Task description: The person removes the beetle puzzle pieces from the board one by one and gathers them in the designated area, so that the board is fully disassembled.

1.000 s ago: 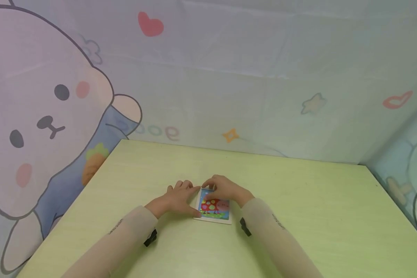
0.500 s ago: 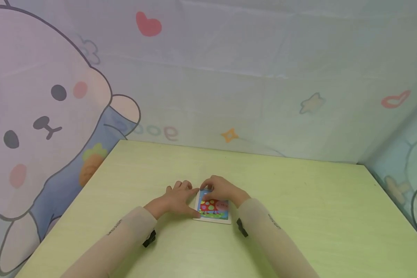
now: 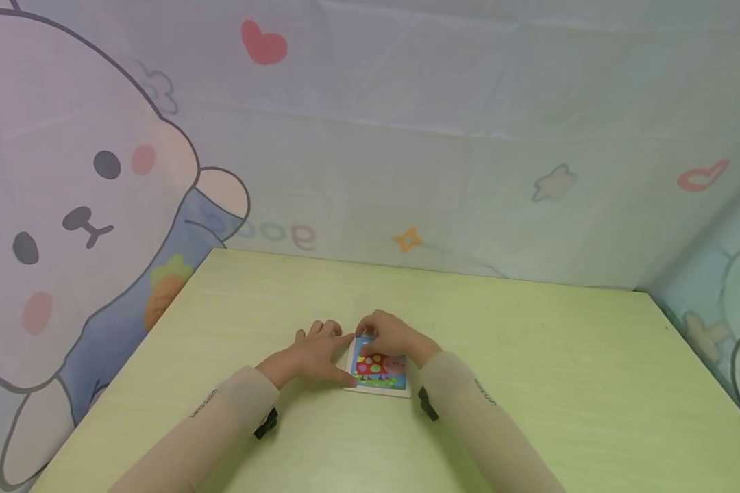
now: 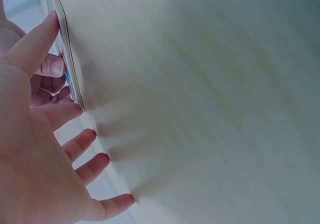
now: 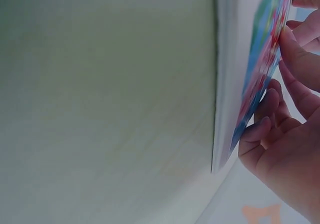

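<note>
Bear (image 3: 55, 137) shows on the cloth (image 3: 370, 137) at far left; next, the left hand (image 3: 313, 356) spreads its fingers, thumb and forefinger apart, tips touching the left side of the board (image 3: 382, 373). It lies on the table (image 3: 530, 356), with the right hand (image 3: 396, 338) bent over its upper left part; whether those fingers pinch anything, I cannot tell.

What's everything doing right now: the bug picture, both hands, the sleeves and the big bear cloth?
Bug picture board: lying flat, picture up, partly covered.
Left hand: fingers spread, thumb and index fingertip at the board's left edge.
Right hand: fingers bent over the picture; can't tell if gripping.
Sleeves: down to the wrists.
Bear cloth: hanging, slightly creased.
</note>
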Tool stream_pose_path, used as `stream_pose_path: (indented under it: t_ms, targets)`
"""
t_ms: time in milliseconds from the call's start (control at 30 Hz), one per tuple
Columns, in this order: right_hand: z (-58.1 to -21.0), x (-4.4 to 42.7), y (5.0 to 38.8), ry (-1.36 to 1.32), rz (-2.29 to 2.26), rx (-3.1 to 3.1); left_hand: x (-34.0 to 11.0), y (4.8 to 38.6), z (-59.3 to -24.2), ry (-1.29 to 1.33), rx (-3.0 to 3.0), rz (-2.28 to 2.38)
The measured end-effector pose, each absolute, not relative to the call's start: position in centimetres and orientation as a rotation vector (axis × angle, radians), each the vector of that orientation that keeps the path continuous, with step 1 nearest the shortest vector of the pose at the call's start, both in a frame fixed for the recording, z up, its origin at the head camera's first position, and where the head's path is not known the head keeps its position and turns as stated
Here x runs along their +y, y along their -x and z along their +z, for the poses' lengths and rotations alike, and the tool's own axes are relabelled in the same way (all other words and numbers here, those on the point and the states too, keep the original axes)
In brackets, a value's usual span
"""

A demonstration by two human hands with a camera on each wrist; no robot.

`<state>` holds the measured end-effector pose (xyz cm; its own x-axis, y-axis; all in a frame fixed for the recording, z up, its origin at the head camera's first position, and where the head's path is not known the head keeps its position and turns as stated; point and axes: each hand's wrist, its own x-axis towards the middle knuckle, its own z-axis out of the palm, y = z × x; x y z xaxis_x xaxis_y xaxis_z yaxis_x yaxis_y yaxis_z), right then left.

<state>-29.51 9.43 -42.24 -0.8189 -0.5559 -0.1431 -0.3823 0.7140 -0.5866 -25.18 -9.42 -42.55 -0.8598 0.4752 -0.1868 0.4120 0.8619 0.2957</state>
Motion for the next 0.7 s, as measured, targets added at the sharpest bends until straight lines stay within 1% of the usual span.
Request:
stream_pose_path:
  t_ms: [400,700]
  targets:
    - [-42.21,9.26,29.37,0.674,-0.781,2.617,-9.34,24.98,-42.26,-0.679,2.777,0.360]
    - [-42.21,9.53,29.27,0.679,-0.796,2.621,-9.25,25.03,-42.41,-0.683,2.775,0.375]
